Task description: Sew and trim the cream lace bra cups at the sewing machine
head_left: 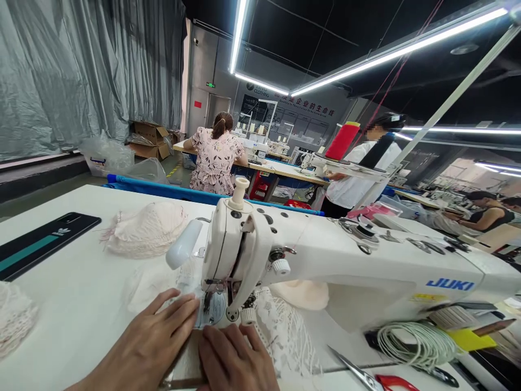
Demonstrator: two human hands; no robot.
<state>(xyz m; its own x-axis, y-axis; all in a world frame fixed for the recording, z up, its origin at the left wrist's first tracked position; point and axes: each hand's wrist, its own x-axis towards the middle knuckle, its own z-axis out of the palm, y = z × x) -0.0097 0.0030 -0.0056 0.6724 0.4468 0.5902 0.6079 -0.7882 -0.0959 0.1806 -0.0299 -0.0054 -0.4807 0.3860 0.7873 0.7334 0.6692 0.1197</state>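
My left hand [157,336] lies on the machine bed left of the needle plate [215,308], its fingers stretched forward beside sheer white fabric [185,279]. In front of the presser foot [207,301], my right hand [236,355] has its fingers bent down and close together; whatever lies under them is hidden. Cream lace [280,328] spreads just right of that hand, below the arm of the white sewing machine [309,255]. A pale padded cup [305,293] rests behind the lace.
Stacked lace cups [146,231], a dark phone-like slab [46,241] and another lace piece [16,317] lie on the left. Scissors with red handles [366,374] and a coil of pale cord [415,345] lie at right. Several people work at machines beyond.
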